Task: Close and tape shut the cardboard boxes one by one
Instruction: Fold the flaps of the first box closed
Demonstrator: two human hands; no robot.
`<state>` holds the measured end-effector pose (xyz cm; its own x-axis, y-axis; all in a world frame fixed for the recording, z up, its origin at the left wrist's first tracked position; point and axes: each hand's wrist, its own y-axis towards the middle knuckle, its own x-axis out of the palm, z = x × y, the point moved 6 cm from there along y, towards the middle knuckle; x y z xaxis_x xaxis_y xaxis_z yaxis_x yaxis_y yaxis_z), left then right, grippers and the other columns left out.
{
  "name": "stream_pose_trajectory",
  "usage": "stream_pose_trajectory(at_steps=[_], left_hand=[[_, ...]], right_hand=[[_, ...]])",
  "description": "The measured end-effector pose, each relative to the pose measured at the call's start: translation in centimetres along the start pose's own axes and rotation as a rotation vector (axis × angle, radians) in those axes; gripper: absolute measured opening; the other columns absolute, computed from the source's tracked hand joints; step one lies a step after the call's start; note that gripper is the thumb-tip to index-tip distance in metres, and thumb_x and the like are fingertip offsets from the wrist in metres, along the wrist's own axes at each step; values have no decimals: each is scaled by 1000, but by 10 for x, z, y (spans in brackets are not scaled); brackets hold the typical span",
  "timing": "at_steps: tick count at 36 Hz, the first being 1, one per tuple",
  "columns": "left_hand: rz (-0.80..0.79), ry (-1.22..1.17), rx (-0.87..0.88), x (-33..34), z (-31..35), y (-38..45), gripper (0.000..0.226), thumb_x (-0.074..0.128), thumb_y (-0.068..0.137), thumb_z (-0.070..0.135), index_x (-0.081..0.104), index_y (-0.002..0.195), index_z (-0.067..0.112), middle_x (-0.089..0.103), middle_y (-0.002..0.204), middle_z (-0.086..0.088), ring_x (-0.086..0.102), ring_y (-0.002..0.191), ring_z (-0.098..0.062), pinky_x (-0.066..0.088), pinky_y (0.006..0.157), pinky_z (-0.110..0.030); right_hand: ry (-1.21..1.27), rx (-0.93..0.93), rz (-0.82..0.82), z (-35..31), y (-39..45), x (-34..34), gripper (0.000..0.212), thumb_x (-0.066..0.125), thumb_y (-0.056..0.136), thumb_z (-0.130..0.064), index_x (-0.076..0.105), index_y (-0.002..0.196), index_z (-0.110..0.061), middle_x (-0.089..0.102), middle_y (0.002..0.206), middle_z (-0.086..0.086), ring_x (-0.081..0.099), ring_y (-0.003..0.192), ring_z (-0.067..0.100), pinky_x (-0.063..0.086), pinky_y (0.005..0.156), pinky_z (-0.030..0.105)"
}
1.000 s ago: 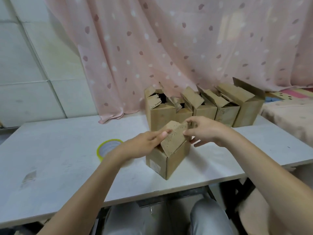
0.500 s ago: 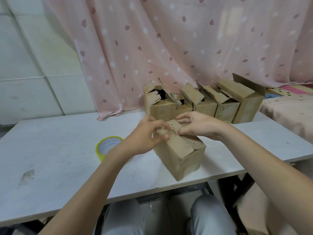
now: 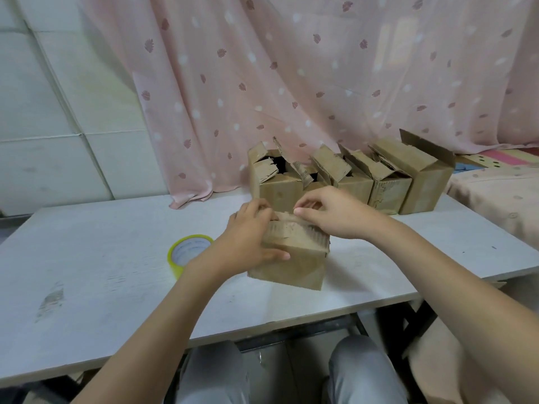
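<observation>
A small cardboard box [image 3: 294, 266] stands near the middle of the white table [image 3: 102, 258], with its top flaps folded down. My left hand [image 3: 248, 237] grips its left side, thumb along the front face and fingers curled over the top edge. My right hand [image 3: 329, 211] holds the flaps down at the back right, fingertips curled over the far edge. A roll of yellow tape [image 3: 188, 253] lies flat just left of the box, apart from both hands. Several more cardboard boxes [image 3: 379, 179] with open, ragged flaps stand in a row behind.
A pink spotted curtain [image 3: 291, 83] hangs behind the table and drapes onto its back edge. A tiled wall [image 3: 43, 112] is at the left. A cloth-covered surface [image 3: 495, 196] lies at the right. My knees show under the table's front edge.
The box has been turned so a broad side faces me, and its flaps went from raised to folded flat. Both hands moved onto its top.
</observation>
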<state>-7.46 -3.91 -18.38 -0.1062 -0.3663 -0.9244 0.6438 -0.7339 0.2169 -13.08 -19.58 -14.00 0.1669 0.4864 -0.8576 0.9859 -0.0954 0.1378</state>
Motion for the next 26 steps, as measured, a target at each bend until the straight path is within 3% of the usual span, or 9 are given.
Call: stream_pose_trajectory(at_steps=[3, 6, 9, 14, 18, 22, 26], left_hand=[[0, -13, -45, -3, 2, -1, 77, 79, 74, 57, 48, 129, 13, 39, 140, 3, 41, 128, -18, 37, 103, -30], [15, -30, -63, -3, 5, -4, 71, 78, 75, 56, 48, 128, 19, 47, 129, 4, 49, 117, -17, 45, 95, -34], [25, -64, -44, -2, 9, -5, 70, 73, 79, 58, 48, 137, 27, 46, 137, 5, 46, 125, -16, 43, 101, -35], [86, -82, -26, -1, 9, -8, 63, 68, 83, 60, 53, 136, 29, 54, 137, 8, 47, 127, -14, 43, 102, -35], [86, -40, -22, 3, 12, -9, 67, 63, 87, 59, 49, 144, 26, 45, 149, 5, 37, 137, -14, 36, 109, -33], [70, 3, -5, 10, 14, -9, 65, 54, 94, 56, 46, 146, 19, 33, 159, -4, 26, 143, -21, 18, 119, -32], [57, 76, 6, 16, 13, -9, 69, 45, 96, 59, 38, 151, 17, 28, 161, -6, 23, 144, -23, 11, 122, -36]], right_hand=[[-36, -14, -57, -4, -11, 5, 24, 62, 96, -44, 73, 109, -27, 69, 99, -11, 57, 85, -4, 39, 68, 13], [-68, -23, -117, -3, -18, 9, 34, 63, 94, -48, 70, 120, -26, 67, 110, -10, 59, 101, 7, 47, 85, 24], [-84, -23, -119, -2, -21, 9, 37, 68, 92, -43, 66, 124, -24, 63, 118, -5, 57, 109, 14, 47, 97, 34], [-21, -28, -68, 1, -21, 12, 21, 70, 92, -37, 69, 110, -27, 63, 99, -10, 56, 90, 9, 42, 73, 23], [-5, -30, -50, 1, -20, 13, 13, 70, 92, -34, 64, 103, -29, 64, 96, -8, 55, 86, 9, 40, 70, 25], [72, -37, -54, 1, -22, 11, 10, 72, 91, -31, 63, 92, -27, 63, 85, -6, 55, 76, 11, 45, 73, 32], [128, -53, -83, 1, -25, 11, 13, 73, 90, -33, 66, 83, -24, 69, 88, 6, 61, 83, 24, 50, 79, 41]])
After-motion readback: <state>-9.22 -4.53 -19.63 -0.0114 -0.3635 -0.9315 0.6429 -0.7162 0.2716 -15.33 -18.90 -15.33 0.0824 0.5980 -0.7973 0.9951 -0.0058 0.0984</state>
